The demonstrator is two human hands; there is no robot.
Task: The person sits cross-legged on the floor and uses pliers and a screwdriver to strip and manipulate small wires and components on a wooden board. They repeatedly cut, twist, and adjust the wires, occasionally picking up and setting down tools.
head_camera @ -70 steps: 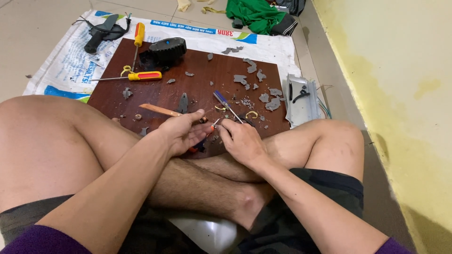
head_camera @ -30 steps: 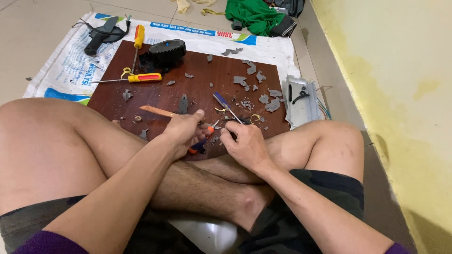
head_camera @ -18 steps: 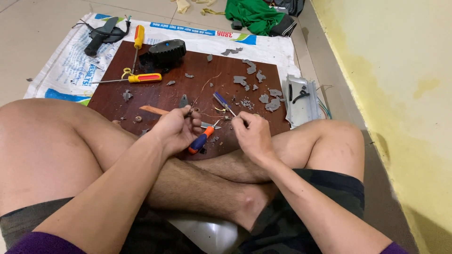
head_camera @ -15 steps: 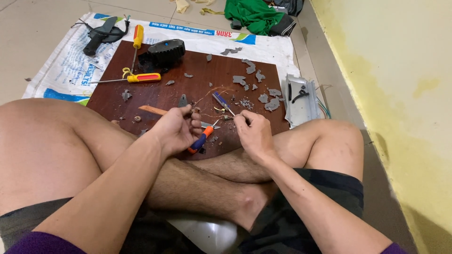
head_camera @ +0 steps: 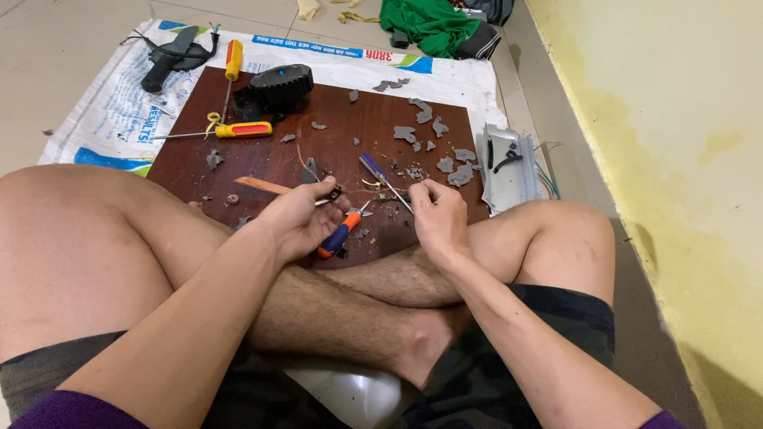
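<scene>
I sit cross-legged at a brown wooden board (head_camera: 262,159). My left hand (head_camera: 302,221) pinches a small dark part with a metal pin (head_camera: 334,195) just above the board's near edge. My right hand (head_camera: 435,216) is a short way to the right, its fingertips closed on a thin wire (head_camera: 389,191) that runs towards the left hand. An orange and blue screwdriver (head_camera: 339,236) lies on the board under my left fingers. A blue-handled screwdriver (head_camera: 373,168) lies between the hands, slightly farther out.
Several grey plastic fragments (head_camera: 433,147) litter the board. At the back stand a black wheel-like unit (head_camera: 276,86) and two yellow and red screwdrivers (head_camera: 238,129). A grey metal tray with black pliers (head_camera: 505,159) lies to the right, beside a yellow wall (head_camera: 660,119).
My hands were pressed together over the board's near edge; they have drawn apart. The orange and blue screwdriver now lies loose under my left hand.
</scene>
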